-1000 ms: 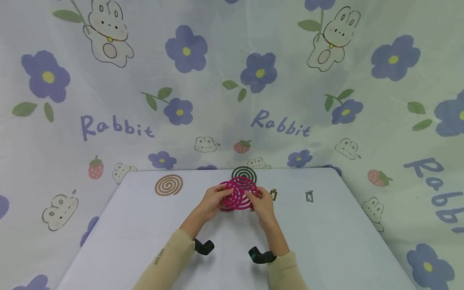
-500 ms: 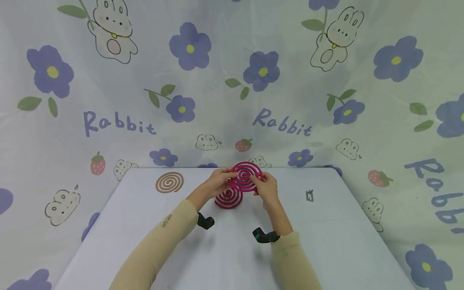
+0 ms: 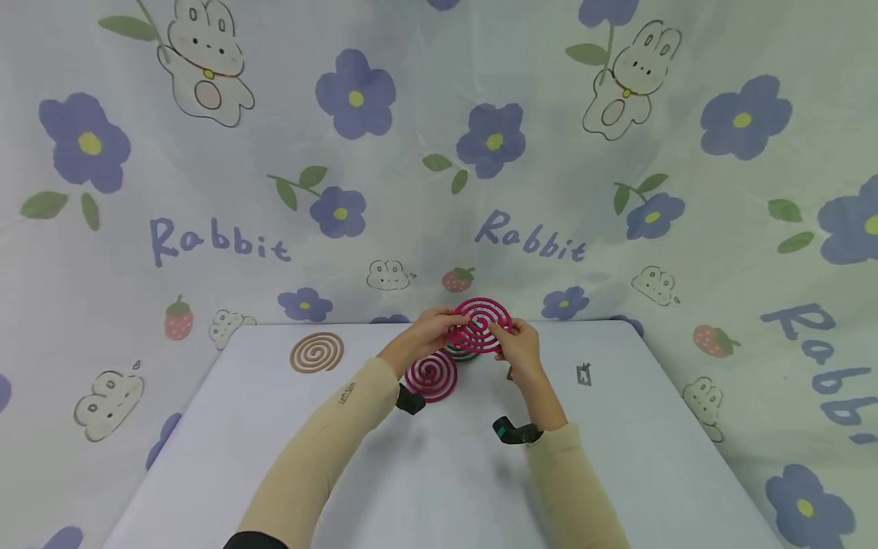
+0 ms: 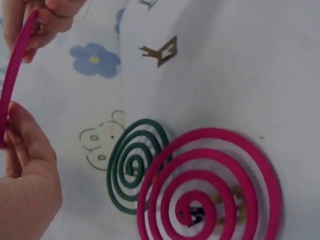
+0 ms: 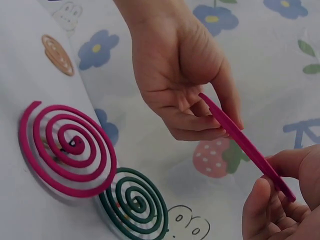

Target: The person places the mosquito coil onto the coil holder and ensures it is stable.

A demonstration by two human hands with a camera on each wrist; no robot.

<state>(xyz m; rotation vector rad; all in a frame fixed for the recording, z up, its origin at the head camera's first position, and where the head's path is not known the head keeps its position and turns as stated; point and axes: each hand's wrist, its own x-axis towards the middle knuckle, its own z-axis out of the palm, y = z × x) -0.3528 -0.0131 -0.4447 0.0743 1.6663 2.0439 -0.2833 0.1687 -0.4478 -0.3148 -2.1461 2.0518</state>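
Observation:
Both hands hold a pink mosquito coil (image 3: 480,323) above the far part of the table, its face turned toward the head camera. My left hand (image 3: 432,326) pinches its left edge, thumb on the near face. At the right edge, my right hand (image 3: 523,347) pinches it the same way. The wrist views show this coil edge-on between the hands. Below lies a second pink coil (image 3: 430,374), overlapping a dark green coil (image 4: 132,165) that the held one partly hides in the head view. Small items show through the lower pink coil's gaps, too unclear to name.
A tan coil (image 3: 316,353) lies at the far left of the white table (image 3: 439,488). A small grey metal piece (image 3: 584,374) lies to the right. A similar brass-coloured piece (image 4: 167,51) is mostly hidden by my right hand in the head view. Patterned cloth (image 3: 411,175) hangs behind.
Both hands have carried the held pink coil away from me and slightly right. The lower pink coil has come into full view, while the green coil and brass-coloured piece are more covered.

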